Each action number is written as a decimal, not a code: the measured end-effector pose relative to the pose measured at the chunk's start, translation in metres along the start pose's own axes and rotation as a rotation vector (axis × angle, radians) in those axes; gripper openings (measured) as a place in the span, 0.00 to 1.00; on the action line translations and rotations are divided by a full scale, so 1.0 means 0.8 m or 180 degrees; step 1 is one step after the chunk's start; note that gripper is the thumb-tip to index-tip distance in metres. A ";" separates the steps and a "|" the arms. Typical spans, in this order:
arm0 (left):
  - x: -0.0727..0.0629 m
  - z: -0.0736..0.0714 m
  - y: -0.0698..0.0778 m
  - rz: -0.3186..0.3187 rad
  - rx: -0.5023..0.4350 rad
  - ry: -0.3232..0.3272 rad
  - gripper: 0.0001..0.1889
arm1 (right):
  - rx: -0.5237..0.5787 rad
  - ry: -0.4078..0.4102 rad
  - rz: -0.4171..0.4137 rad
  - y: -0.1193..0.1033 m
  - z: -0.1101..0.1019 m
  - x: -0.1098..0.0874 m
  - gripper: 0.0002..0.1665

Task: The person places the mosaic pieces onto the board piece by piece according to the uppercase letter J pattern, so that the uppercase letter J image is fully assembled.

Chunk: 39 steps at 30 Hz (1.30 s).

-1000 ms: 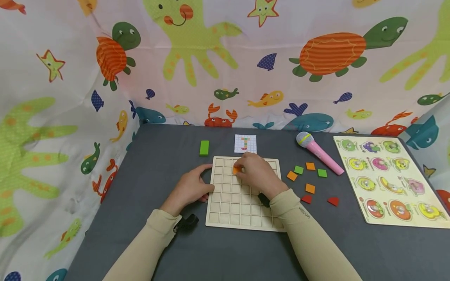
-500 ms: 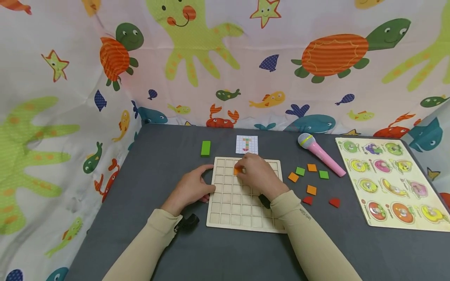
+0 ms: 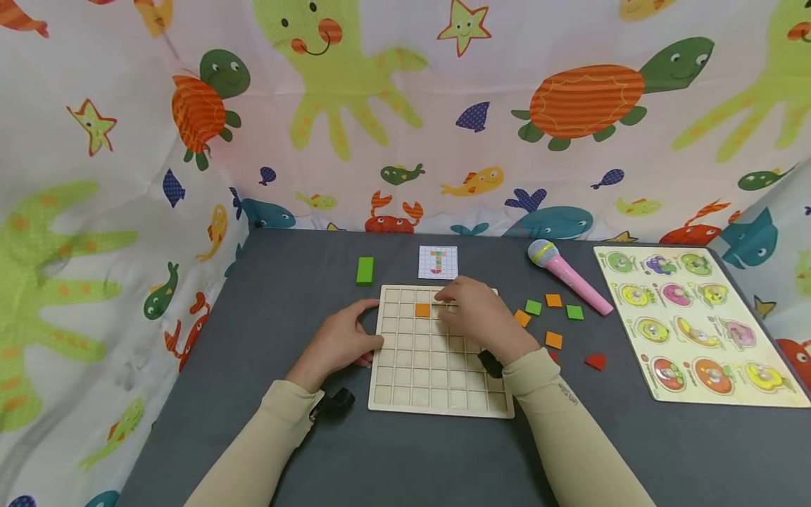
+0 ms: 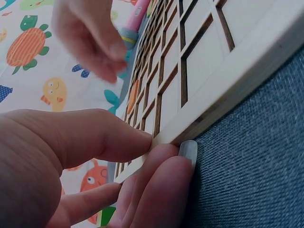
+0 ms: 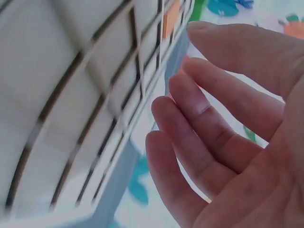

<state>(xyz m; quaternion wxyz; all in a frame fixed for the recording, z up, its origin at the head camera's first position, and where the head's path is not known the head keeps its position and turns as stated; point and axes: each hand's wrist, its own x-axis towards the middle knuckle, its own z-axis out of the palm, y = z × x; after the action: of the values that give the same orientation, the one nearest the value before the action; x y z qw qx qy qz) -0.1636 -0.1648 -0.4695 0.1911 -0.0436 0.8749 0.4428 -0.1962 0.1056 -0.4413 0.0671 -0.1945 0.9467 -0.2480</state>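
In the head view a wooden grid board (image 3: 405,377) lies on the table, with an orange square tile (image 3: 422,310) in one cell near its far edge. My left hand (image 3: 338,343) holds the board's left edge; in the left wrist view the thumb (image 4: 114,135) lies on the rim and the fingertips curl against its side. Over the upper right of the board hovers my right hand (image 3: 480,318), just right of the orange tile. Its fingers are loosely bent in the right wrist view, with nothing between them. It hides some cells beneath it.
A card with a coloured pattern (image 3: 438,262) lies behind the board, left of it a green block (image 3: 365,270). To the right are several small tiles, including a green square (image 3: 574,312) and a red piece (image 3: 595,362), a pink toy microphone (image 3: 573,278) and a fruit puzzle board (image 3: 690,324).
My right hand has let go of the orange tile and moved a little right, so the tile shows in its cell. The left hand stays at the board's edge.
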 end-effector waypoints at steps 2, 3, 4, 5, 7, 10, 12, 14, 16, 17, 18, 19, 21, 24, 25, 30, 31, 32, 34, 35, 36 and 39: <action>0.000 0.003 -0.001 0.0013 -0.0008 0.0003 0.41 | 0.0024 0.0023 0.0100 0.012 -0.011 -0.019 0.19; 0.000 0.004 -0.002 0.0015 -0.0018 0.0007 0.41 | 0.0016 0.0047 0.0152 0.020 -0.017 -0.028 0.19; 0.001 0.004 -0.002 0.0023 -0.0030 0.0013 0.42 | 0.0013 0.0069 0.0198 0.027 -0.023 -0.038 0.20; 0.001 0.004 -0.003 0.0028 -0.0044 0.0016 0.42 | -0.0012 0.0103 0.0217 0.037 -0.027 -0.048 0.20; 0.001 0.004 -0.002 0.0032 -0.0057 0.0008 0.42 | -0.0059 0.0155 0.0275 0.056 -0.035 -0.067 0.20; 0.001 0.005 -0.002 0.0047 -0.0053 0.0013 0.42 | -0.0120 0.0241 0.0363 0.083 -0.046 -0.098 0.20; 0.001 0.004 -0.004 0.0038 -0.0036 0.0019 0.42 | -0.0143 0.0266 0.0438 0.099 -0.052 -0.115 0.21; 0.001 0.004 -0.005 0.0043 -0.0028 0.0014 0.42 | -0.0167 0.0277 0.0525 0.112 -0.057 -0.129 0.21; 0.001 0.004 -0.005 0.0036 -0.0041 0.0002 0.42 | -0.0180 0.0269 0.0611 0.124 -0.062 -0.141 0.22; 0.001 0.005 -0.005 0.0044 -0.0047 -0.0007 0.42 | -0.0184 0.0258 0.0652 0.129 -0.065 -0.146 0.22; 0.001 0.005 -0.005 0.0054 -0.0053 -0.0008 0.42 | -0.0182 0.0241 0.0689 0.134 -0.067 -0.150 0.23; 0.001 0.005 -0.005 0.0068 -0.0058 -0.0012 0.42 | -0.0176 0.0218 0.0717 0.138 -0.068 -0.153 0.24; 0.001 0.005 -0.005 0.0083 -0.0074 -0.0007 0.42 | -0.0164 0.0167 0.0758 0.146 -0.070 -0.157 0.25; 0.000 0.006 -0.005 0.0110 -0.0077 0.0019 0.42 | -0.0137 0.0118 0.0763 0.152 -0.071 -0.160 0.25; 0.000 0.006 -0.005 0.0114 -0.0080 0.0016 0.42 | -0.0136 0.0117 0.0756 0.153 -0.070 -0.160 0.25; -0.001 0.009 -0.009 0.0068 -0.0076 -0.0011 0.42 | -0.0202 0.0097 0.0704 0.158 -0.064 -0.157 0.22; -0.001 0.010 -0.010 0.0067 -0.0076 -0.0015 0.42 | -0.0216 0.0089 0.0699 0.158 -0.062 -0.157 0.22; -0.001 0.010 -0.010 0.0062 -0.0073 -0.0008 0.41 | -0.0233 0.0084 0.0695 0.159 -0.061 -0.156 0.22; -0.001 0.009 -0.011 0.0083 -0.0087 -0.0002 0.41 | -0.0248 0.0084 0.0702 0.159 -0.059 -0.155 0.22; -0.001 0.008 -0.011 0.0096 -0.0092 0.0002 0.41 | -0.0248 0.0087 0.0710 0.159 -0.059 -0.154 0.22; 0.000 0.008 -0.010 0.0100 -0.0096 0.0005 0.41 | -0.0249 0.0089 0.0727 0.158 -0.059 -0.154 0.22; 0.002 0.006 -0.009 0.0120 -0.0095 -0.0002 0.41 | -0.0245 0.0085 0.0743 0.159 -0.059 -0.153 0.22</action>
<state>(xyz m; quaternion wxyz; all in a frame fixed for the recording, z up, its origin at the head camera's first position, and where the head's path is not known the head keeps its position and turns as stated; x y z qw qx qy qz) -0.1618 -0.1653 -0.4784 0.1823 -0.0297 0.8688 0.4594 -0.1373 0.2776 -0.4596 0.0754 -0.0821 0.9725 -0.2046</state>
